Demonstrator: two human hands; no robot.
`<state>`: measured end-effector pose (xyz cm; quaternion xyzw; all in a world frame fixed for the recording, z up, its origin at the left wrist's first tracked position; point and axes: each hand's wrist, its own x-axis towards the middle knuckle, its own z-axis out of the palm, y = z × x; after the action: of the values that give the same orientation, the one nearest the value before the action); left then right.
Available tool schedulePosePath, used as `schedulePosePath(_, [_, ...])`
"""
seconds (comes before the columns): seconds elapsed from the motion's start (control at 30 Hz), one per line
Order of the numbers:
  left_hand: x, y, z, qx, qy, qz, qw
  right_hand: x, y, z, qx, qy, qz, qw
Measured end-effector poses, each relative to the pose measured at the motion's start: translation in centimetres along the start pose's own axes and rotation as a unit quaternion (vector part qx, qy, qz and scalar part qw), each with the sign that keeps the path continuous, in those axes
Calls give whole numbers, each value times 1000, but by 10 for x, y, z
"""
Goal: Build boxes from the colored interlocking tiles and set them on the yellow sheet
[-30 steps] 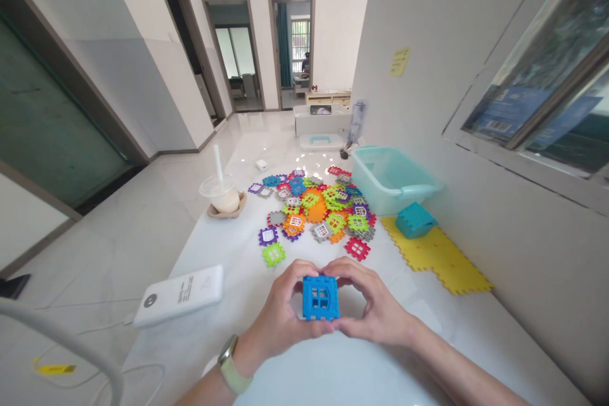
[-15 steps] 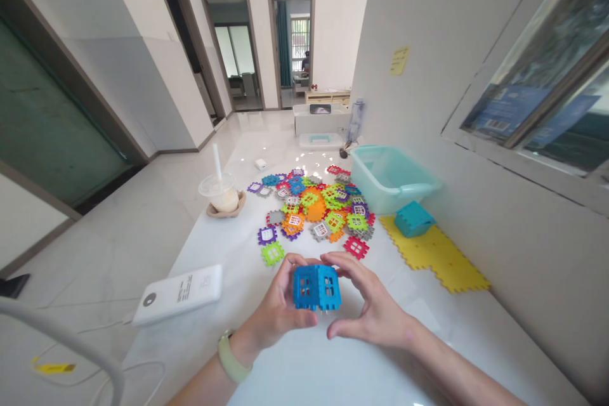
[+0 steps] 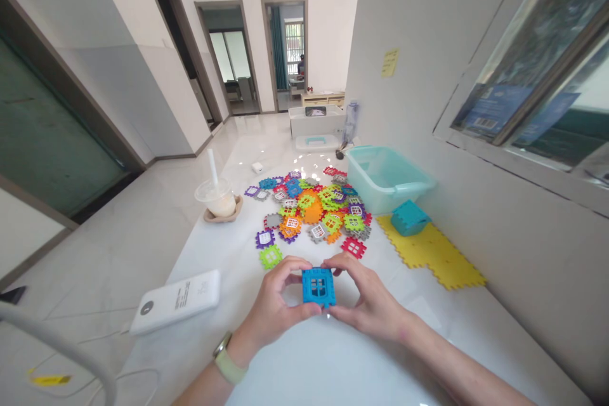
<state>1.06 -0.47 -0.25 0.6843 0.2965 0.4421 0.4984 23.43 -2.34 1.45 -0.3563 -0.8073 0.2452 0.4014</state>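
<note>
Between my two hands is a blue block of joined window-pattern building tiles (image 3: pixel 318 287), one windowed face toward me. My left hand (image 3: pixel 284 295) grips its left side, thumb at the lower edge and fingers at the top. From the right, my right hand (image 3: pixel 364 292) pinches it likewise at top and bottom. Its far sides are hidden. Beyond my hands lies a loose pile of colourful interlocking tiles (image 3: pixel 311 208); a lime green tile (image 3: pixel 271 257) and a red tile (image 3: pixel 354 247) are closest. A teal block (image 3: pixel 410 218) sits on a yellow base mat (image 3: pixel 440 255) at the right.
A turquoise tub (image 3: pixel 390 181) stands against the right wall. Left on the white table are a drink cup (image 3: pixel 216 198) in a cardboard holder and a white power bank (image 3: pixel 176 301) with cables. Farther back stands a white box (image 3: pixel 316 122) with a phone on it.
The blue block has turned so that one face points at me instead of a corner. My right thumb has closed in to its lower edge. The view has shifted slightly.
</note>
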Motion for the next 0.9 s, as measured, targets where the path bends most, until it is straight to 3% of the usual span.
schedulePosePath(0.17, [0, -1, 2, -41, -8, -19, 999, -1, -3, 0, 11, 15, -15, 1000])
schedulePosePath(0.43, [1, -8, 4, -241, 10, -69, 968, 3, 1, 5, 77, 13, 42, 996])
schedulePosePath(0.6, [-3, -4, 8, -251, -24, -73, 965, 6, -3, 2, 81, 15, 56, 995])
schedulePosePath(0.9, [-3, -4, 9, -177, -1, -68, 982, 6, -8, 2, 66, -1, 54, 996])
